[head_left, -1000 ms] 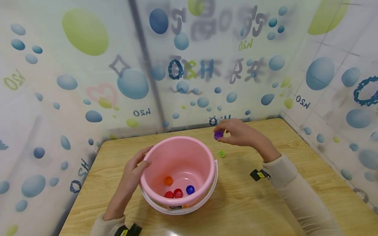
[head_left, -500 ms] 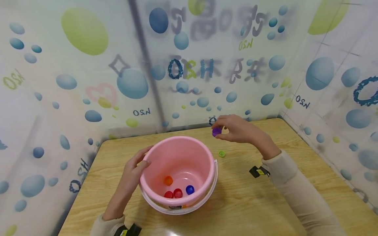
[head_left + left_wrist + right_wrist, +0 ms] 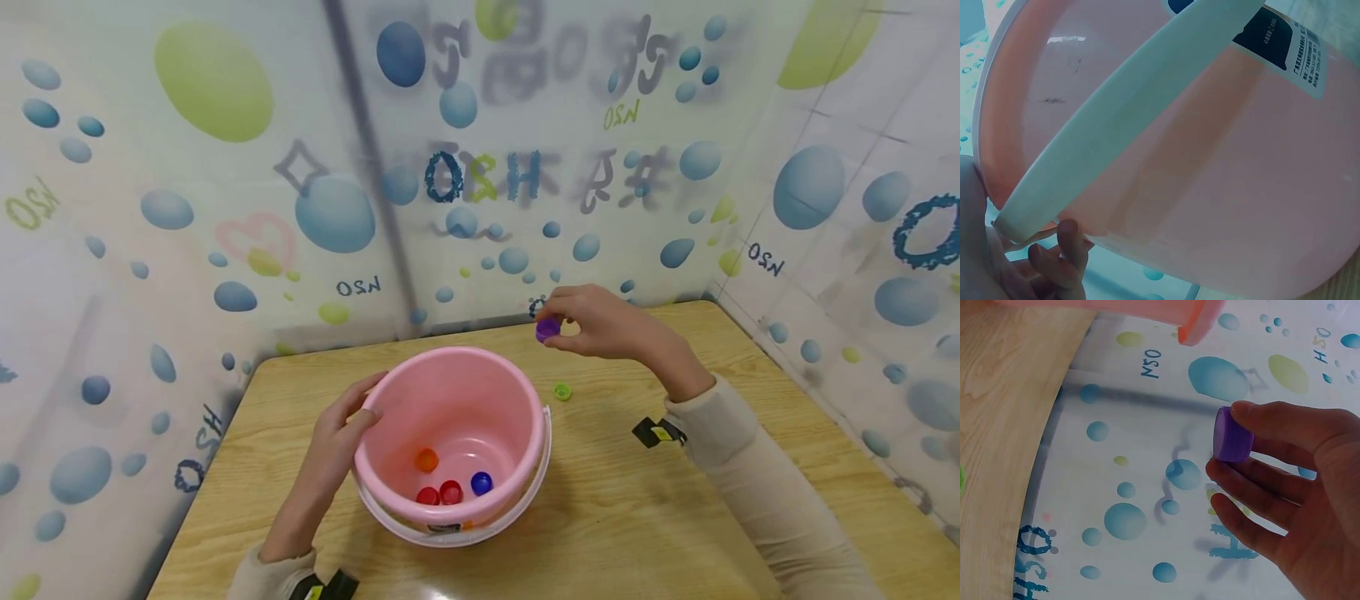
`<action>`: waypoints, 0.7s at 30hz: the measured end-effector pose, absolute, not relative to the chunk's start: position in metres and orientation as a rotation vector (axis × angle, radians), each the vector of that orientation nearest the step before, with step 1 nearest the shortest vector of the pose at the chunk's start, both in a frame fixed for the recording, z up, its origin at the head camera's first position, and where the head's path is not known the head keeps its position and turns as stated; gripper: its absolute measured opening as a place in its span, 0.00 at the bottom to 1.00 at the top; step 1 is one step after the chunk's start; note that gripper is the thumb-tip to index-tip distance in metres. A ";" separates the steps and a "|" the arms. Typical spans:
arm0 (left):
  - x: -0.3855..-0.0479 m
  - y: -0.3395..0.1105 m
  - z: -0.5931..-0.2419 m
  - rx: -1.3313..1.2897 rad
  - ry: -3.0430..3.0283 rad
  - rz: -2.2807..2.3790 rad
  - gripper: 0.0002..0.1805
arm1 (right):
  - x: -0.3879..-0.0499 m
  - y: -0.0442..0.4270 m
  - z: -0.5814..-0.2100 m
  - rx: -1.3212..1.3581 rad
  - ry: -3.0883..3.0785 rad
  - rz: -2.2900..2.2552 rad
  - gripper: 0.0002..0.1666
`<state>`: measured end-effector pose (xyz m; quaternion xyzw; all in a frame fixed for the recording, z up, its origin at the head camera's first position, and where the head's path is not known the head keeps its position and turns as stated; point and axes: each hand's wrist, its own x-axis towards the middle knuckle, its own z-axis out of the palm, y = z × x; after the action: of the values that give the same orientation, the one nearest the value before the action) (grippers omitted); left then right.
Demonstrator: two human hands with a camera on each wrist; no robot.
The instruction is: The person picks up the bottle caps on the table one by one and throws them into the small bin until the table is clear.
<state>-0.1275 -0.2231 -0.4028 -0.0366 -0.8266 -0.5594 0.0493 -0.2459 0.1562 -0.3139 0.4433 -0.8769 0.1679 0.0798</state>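
A pink bucket point(image 3: 450, 383) stands tilted toward me on the table, its white handle point(image 3: 457, 537) hanging down at the front. My left hand point(image 3: 341, 429) grips the bucket's left rim, thumb inside and fingers outside. Between thumb and fingertips my right hand point(image 3: 600, 323) pinches a purple bottle cap point(image 3: 1233, 435), held above the table behind and right of the bucket. Inside the bucket lie an orange cap point(image 3: 427, 459), two red caps point(image 3: 450, 492) and a blue cap point(image 3: 482, 482). A small green cap point(image 3: 562, 391) lies on the table below my right hand.
The wooden table point(image 3: 645, 500) reaches back to a patterned curtain point(image 3: 465, 250), which also closes off both sides. A printed label point(image 3: 1285, 50) shows on the bucket's outer wall. Each wrist carries a black strap with a small camera.
My right hand has risen slightly and shifted a little left, carrying the purple bottle cap. The left hand keeps its grip on the bucket, and the caps inside stay where they were.
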 end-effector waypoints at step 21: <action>-0.127 -0.223 -0.403 -0.106 -2.518 -1.697 0.24 | -0.240 0.145 -0.303 1.353 -2.625 0.485 0.12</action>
<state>-0.1270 -0.2230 -0.4033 -0.0350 -0.8276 -0.5578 0.0516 -0.2397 0.1450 -0.3034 0.4509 -0.8747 0.1615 0.0742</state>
